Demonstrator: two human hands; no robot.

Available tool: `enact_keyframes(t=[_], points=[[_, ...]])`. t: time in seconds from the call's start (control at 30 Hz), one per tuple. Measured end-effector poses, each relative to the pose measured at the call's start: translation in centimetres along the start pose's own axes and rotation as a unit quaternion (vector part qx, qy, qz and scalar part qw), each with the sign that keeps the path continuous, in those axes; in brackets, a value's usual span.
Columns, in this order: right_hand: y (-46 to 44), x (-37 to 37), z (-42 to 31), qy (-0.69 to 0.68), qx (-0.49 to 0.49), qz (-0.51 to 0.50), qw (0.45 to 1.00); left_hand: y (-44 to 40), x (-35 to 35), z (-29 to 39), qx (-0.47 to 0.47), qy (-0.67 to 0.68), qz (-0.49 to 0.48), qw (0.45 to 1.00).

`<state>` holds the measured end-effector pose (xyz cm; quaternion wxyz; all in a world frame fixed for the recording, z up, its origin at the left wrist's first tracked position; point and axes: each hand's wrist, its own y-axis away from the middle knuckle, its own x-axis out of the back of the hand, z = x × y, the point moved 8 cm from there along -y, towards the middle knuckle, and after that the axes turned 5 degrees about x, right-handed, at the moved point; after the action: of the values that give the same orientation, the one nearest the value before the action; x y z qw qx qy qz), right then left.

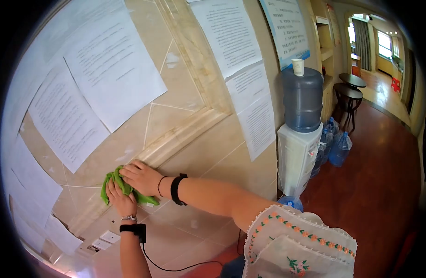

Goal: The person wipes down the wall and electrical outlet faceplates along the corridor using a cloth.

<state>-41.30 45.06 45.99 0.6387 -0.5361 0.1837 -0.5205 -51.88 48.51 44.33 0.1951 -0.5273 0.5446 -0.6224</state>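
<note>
Holding a crumpled green cloth [115, 175] against the tiled wall [213, 185], at the lower end of a raised marble-look moulding [194, 125]. Grip: left hand [121, 198] and right hand [141, 177] both lie over the cloth, close together, fingers slightly bent; can't tell if they pinch the fabric. Cloth is soft, loosely bunched, edges spilling out around the hands.

Containers: big ribbed grey-blue jug [302, 99] upside down on a white boxy water dispenser [298, 155]; fill level unclear. White cup [297, 67] stands on top of the jug, contents hidden. Clear bluish plastic bottles [340, 149] on the floor [370, 185] beside the dispenser; can't tell if filled.

Materials: beige tile with pale joints, thin printed paper sheets [113, 65] on the wall, smooth reddish-brown floor, dark round-topped stools [349, 91]. White sleeve [301, 243] has orange flower embroidery and a beaded-looking edge.
</note>
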Motion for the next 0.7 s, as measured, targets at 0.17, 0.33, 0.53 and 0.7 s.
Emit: enact_keyframes(t=[0.17, 0.33, 0.53, 0.7], points=[[3.9, 3.0, 3.7, 0.014, 0.006, 0.006, 1.000, -0.8, -2.4, 5.0, 0.006, -0.005, -0.015, 1.000], [7.6, 5.0, 6.0, 0.106, 0.029, -0.014, 0.994, -0.4, -4.2, 9.7, 0.000, 0.009, -0.016, 1.000], [10.5, 6.0, 7.4, 0.082, 0.009, -0.023, 0.996, 0.5, -6.7, 11.9, 0.026, 0.016, 0.013, 0.999], [12.7, 4.8, 7.2, 0.099, -0.038, -0.047, 0.993, 2.1, -9.2, 12.0, 0.044, -0.020, 0.001, 0.999]])
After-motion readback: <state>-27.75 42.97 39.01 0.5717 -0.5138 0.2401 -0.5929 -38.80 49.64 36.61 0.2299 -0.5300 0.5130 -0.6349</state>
